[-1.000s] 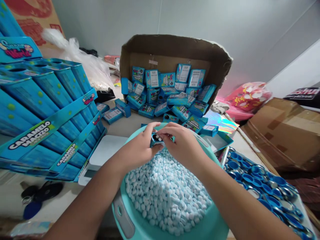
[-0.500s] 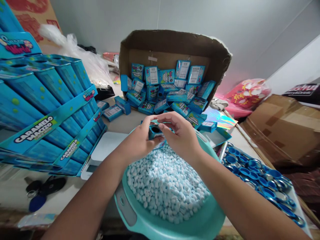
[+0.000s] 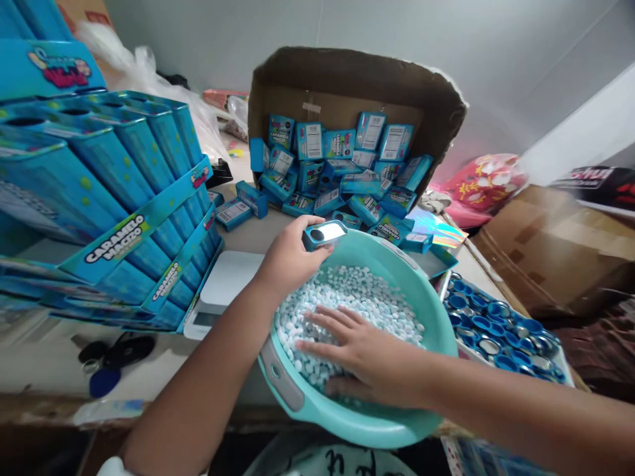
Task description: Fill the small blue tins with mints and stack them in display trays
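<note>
My left hand (image 3: 289, 258) is closed round a small blue candy tin (image 3: 323, 233) with a shiny face, held over the far rim of a teal basin (image 3: 421, 281). The basin holds a heap of pale blue and white candy tablets (image 3: 354, 297). My right hand (image 3: 364, 354) lies flat on the tablets near the basin's front, fingers stretched out and spread toward the left.
A tipped cardboard box (image 3: 357, 76) spills several blue candy packs (image 3: 342, 175) behind the basin. Blue display stands (image 3: 99, 192) rise at left, with a white scale (image 3: 223, 287) beside them. A tray of blue lids (image 3: 501, 324) sits at right. Keys (image 3: 112, 360) lie front left.
My right hand left the tin and dropped onto the tablets in the basin. My left hand kept the tin and shifted slightly up and right. The view moved a little left.
</note>
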`<state>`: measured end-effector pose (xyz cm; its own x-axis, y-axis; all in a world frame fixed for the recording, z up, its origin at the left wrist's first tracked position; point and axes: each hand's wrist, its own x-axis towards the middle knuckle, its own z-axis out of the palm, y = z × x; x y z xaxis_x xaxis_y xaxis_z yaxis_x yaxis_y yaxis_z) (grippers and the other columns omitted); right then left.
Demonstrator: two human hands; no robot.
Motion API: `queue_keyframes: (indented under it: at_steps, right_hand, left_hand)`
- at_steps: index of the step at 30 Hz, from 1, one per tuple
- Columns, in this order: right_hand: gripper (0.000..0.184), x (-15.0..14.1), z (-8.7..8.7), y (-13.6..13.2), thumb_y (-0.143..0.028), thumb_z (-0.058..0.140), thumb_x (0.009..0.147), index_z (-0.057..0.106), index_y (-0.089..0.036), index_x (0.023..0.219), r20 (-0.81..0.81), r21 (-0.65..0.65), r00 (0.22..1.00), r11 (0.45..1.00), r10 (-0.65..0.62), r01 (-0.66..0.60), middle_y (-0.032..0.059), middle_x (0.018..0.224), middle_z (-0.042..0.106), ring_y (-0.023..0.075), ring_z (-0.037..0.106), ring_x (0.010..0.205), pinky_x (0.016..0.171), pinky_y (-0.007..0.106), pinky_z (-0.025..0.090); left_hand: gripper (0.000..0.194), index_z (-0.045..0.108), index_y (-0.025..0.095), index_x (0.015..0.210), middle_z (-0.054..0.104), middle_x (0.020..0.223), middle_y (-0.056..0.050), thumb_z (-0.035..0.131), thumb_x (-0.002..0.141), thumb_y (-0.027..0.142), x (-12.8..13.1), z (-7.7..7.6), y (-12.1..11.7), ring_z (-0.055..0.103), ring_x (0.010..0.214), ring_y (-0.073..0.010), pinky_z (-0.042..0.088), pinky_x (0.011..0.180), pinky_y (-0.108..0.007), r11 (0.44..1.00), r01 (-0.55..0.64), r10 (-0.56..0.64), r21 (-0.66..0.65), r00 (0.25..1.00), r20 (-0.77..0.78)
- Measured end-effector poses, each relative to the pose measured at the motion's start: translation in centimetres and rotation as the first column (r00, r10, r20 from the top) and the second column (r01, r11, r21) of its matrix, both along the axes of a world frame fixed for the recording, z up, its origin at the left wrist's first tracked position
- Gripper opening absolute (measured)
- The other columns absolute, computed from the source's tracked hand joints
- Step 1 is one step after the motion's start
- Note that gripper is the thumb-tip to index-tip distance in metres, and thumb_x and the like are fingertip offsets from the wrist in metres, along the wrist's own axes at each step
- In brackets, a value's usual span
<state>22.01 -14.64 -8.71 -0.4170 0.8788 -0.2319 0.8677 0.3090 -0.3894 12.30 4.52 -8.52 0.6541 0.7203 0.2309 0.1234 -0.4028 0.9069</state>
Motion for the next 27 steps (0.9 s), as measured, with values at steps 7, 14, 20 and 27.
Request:
queue_keyframes:
  at_steps: [7, 14, 20, 27]
  right_hand:
    - [0.096, 3.2, -3.5, 4.5, -0.044, 0.084, 0.073, 0.037, -0.033, 0.156, 0.075, 0.072, 0.997, 0.997, -0.014, 0.008, 0.0192, 0.164, 0.026, 0.046, 0.024, 0.149, 0.115, 0.065, 0.029]
    - [0.107, 6.2, -6.4, 7.7, -0.046, 0.086, 0.062, 0.039, -0.018, 0.155, 0.07, 0.165, 0.967, 0.959, -0.243, 0.229, 0.0248, 0.145, 0.044, 0.0458, 0.047, 0.132, 0.106, 0.058, 0.043]
    - [0.108, 5.5, -6.1, 8.0, -0.045, 0.092, 0.054, 0.048, -0.019, 0.149, 0.066, 0.187, 0.962, 0.95, -0.266, 0.25, 0.0238, 0.146, 0.044, 0.0478, 0.047, 0.13, 0.106, 0.06, 0.042]
    - [0.085, 4.9, -5.7, 8.5, -0.02, 0.089, 0.059, 0.059, -0.02, 0.138, -0.055, 0.15, 0.964, 0.952, -0.26, 0.266, 0.0187, 0.135, 0.06, 0.041, 0.059, 0.121, 0.1, 0.052, 0.049]
  left_hand:
    - [0.043, 0.063, 0.025, 0.122, 0.073, 0.113, -0.003, 0.073, 0.081, 0.035, -0.3, 0.3, -0.3, 0.069, 0.098, -0.0228, 0.054, 0.08, -0.032, 0.995, 0.017, -0.012, 0.102, 0.999, -0.049]
    - [0.045, 0.062, 0.025, 0.124, 0.072, 0.117, -0.005, 0.072, 0.081, 0.034, -0.4, 0.1, -0.1, 0.068, 0.106, -0.025, 0.055, 0.087, -0.035, 0.996, 0.036, -0.031, 0.087, 0.998, -0.059]
    - [0.043, 0.062, 0.026, 0.123, 0.072, 0.116, -0.005, 0.071, 0.082, 0.035, -0.5, 0.4, -0.2, 0.068, 0.104, -0.0242, 0.055, 0.083, -0.034, 0.994, 0.065, -0.058, 0.091, 0.995, -0.08]
    - [0.041, 0.064, 0.027, 0.121, 0.073, 0.116, -0.004, 0.071, 0.081, 0.036, -0.6, 0.5, -0.5, 0.068, 0.105, -0.0254, 0.055, 0.084, -0.034, 0.987, 0.027, -0.012, 0.157, 0.995, -0.098]
